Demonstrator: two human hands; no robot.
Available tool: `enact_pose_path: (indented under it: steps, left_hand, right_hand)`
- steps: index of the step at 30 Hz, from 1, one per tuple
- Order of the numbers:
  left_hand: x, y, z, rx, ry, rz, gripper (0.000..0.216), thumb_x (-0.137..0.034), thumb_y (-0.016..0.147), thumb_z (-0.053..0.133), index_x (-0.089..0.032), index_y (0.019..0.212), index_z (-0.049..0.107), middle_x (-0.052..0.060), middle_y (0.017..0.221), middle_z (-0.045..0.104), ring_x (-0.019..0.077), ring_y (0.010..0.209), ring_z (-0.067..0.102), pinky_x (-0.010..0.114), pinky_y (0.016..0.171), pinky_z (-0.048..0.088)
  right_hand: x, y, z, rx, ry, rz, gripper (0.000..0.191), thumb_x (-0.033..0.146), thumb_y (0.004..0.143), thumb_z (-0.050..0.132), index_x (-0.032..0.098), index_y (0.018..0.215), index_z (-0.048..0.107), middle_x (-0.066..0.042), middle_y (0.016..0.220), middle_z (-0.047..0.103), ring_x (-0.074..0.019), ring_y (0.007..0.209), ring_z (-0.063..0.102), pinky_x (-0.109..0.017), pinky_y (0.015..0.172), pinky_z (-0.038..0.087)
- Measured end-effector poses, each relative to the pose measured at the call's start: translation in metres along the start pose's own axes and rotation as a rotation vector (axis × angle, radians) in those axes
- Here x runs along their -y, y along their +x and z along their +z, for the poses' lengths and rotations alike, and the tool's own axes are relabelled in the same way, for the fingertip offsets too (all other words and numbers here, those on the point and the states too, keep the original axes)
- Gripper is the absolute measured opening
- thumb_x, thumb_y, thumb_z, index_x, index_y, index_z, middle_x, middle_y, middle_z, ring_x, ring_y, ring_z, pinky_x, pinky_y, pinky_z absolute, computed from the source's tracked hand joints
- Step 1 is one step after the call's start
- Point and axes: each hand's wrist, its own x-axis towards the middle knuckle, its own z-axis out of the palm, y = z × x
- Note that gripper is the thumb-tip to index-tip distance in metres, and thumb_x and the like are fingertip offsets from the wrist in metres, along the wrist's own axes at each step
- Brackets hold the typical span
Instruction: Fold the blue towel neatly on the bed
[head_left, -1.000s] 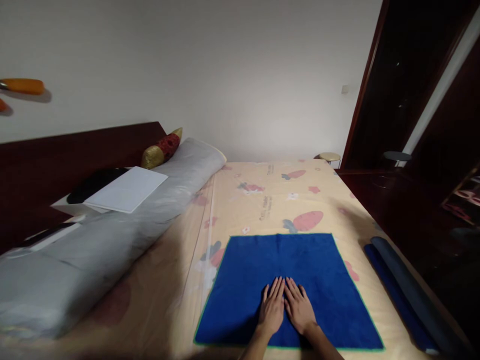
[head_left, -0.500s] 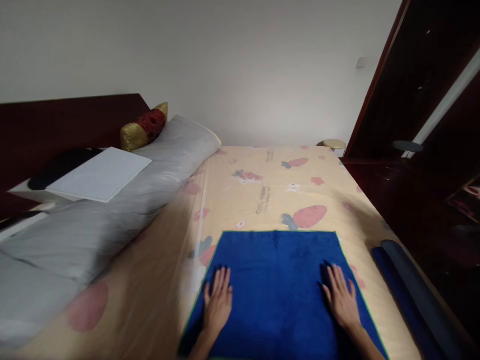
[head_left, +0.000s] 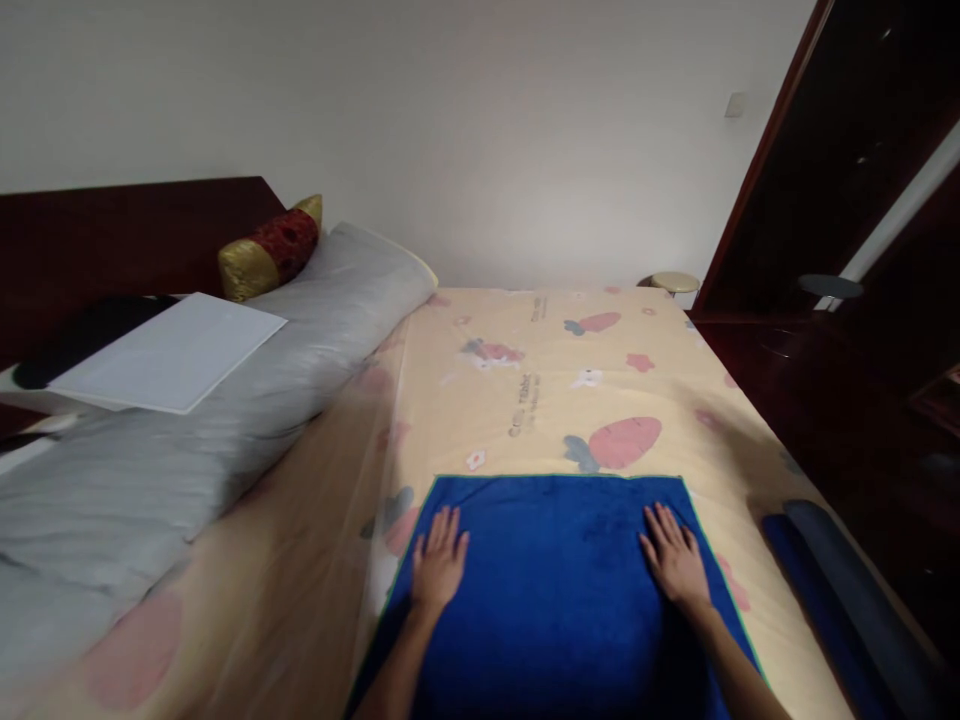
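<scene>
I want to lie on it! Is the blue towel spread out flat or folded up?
Spread out flat. The blue towel lies open on the bed sheet, with the left hand and right hand pressed palm-down near its side edges.

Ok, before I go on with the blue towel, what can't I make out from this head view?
- Blue towel: near edge cut off by the bottom of the frame.
- Towel under the left hand and right hand: covered by the flat palms.
- Dark roll at the right bed edge: its end runs out of frame, in shadow.
- Print on the bedsheet: too small to read.
</scene>
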Motion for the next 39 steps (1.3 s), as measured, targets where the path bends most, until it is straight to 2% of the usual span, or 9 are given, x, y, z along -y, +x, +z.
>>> enact_pose_path:
  steps: [3, 6, 14, 17, 20, 27, 31, 34, 39]
  left_hand:
    - [0.068, 0.002, -0.001, -0.081, 0.015, 0.019, 0.055, -0.043, 0.095, 0.023, -0.019, 0.145, 0.03, 0.009, 0.151, 0.037, 0.0228, 0.14, 0.032, 0.047, 0.115, 0.023]
    - [0.067, -0.001, -0.008, -0.159, 0.013, -0.013, 0.054, -0.039, 0.097, 0.02, -0.022, 0.148, 0.019, 0.007, 0.152, 0.036, 0.0237, 0.141, 0.029, 0.053, 0.115, 0.018]
    - [-0.135, 0.005, -0.009, 0.018, -0.169, 0.532, 0.056, -0.023, 0.096, 0.024, -0.023, 0.149, 0.005, 0.002, 0.155, 0.028, 0.0141, 0.143, 0.022, 0.038, 0.115, 0.026]
    - [-0.16, 0.023, -0.005, 0.043, -0.21, 0.595, 0.056, -0.022, 0.096, 0.026, -0.025, 0.149, 0.006, 0.001, 0.155, 0.028, 0.0132, 0.142, 0.024, 0.038, 0.114, 0.028]
    - [-0.126, 0.048, -0.001, 0.085, -0.19, 0.513, 0.052, -0.036, 0.097, 0.028, -0.034, 0.147, 0.013, -0.002, 0.155, 0.027, 0.0158, 0.142, 0.026, 0.044, 0.115, 0.028]
    - [0.043, 0.075, 0.008, 0.057, -0.01, -0.017, 0.058, -0.047, 0.095, 0.02, -0.023, 0.148, 0.017, 0.007, 0.156, 0.026, 0.0231, 0.143, 0.024, 0.051, 0.114, 0.024]
    - [0.07, 0.071, 0.002, 0.018, 0.023, -0.008, 0.06, -0.048, 0.095, 0.017, -0.019, 0.148, 0.019, 0.008, 0.154, 0.03, 0.0285, 0.142, 0.026, 0.059, 0.112, 0.024]
    - [0.038, 0.064, -0.008, -0.041, 0.024, -0.003, 0.059, -0.044, 0.096, 0.017, -0.018, 0.149, 0.012, 0.009, 0.156, 0.025, 0.0284, 0.144, 0.022, 0.061, 0.114, 0.018]
    - [-0.077, 0.039, -0.014, -0.022, -0.108, 0.334, 0.056, -0.033, 0.097, 0.023, -0.023, 0.149, 0.004, 0.004, 0.155, 0.027, 0.0191, 0.144, 0.022, 0.048, 0.117, 0.019]
  right_hand:
    - [-0.051, -0.008, -0.002, -0.04, -0.046, 0.04, 0.061, 0.055, 0.094, 0.022, 0.024, 0.147, 0.023, -0.005, 0.156, 0.025, -0.0205, 0.143, 0.022, -0.049, 0.114, 0.023]
    - [-0.043, -0.012, -0.003, -0.101, -0.056, 0.078, 0.06, 0.053, 0.095, 0.02, 0.023, 0.147, 0.023, -0.006, 0.156, 0.024, -0.0225, 0.144, 0.022, -0.053, 0.114, 0.021]
    - [0.129, 0.017, 0.007, 0.073, 0.151, -0.405, 0.057, 0.03, 0.095, 0.03, 0.02, 0.149, 0.013, -0.006, 0.155, 0.023, -0.0181, 0.144, 0.02, -0.04, 0.114, 0.027]
    - [0.14, 0.039, 0.012, 0.11, 0.16, -0.465, 0.06, 0.037, 0.093, 0.037, 0.025, 0.148, 0.015, -0.002, 0.154, 0.026, -0.0161, 0.143, 0.023, -0.039, 0.115, 0.026]
    - [0.096, 0.061, 0.01, 0.096, 0.136, -0.368, 0.057, 0.049, 0.095, 0.033, 0.031, 0.147, 0.02, -0.001, 0.154, 0.026, -0.0171, 0.142, 0.025, -0.042, 0.115, 0.026]
    - [-0.064, 0.061, -0.001, 0.002, -0.012, 0.051, 0.065, 0.059, 0.094, 0.02, 0.027, 0.149, 0.014, -0.005, 0.157, 0.022, -0.0204, 0.144, 0.02, -0.05, 0.114, 0.022]
    - [-0.087, 0.051, 0.001, -0.038, -0.102, 0.12, 0.066, 0.062, 0.093, 0.013, 0.027, 0.149, 0.013, -0.002, 0.157, 0.022, -0.0204, 0.144, 0.021, -0.052, 0.115, 0.02]
    - [-0.058, 0.05, -0.002, -0.124, -0.133, 0.134, 0.065, 0.057, 0.094, 0.009, 0.023, 0.149, 0.017, -0.006, 0.157, 0.022, -0.0233, 0.144, 0.019, -0.057, 0.115, 0.014]
    - [0.056, 0.048, -0.001, -0.054, 0.025, -0.142, 0.057, 0.044, 0.097, 0.021, 0.022, 0.149, 0.012, -0.005, 0.156, 0.021, -0.0188, 0.145, 0.016, -0.047, 0.116, 0.02]
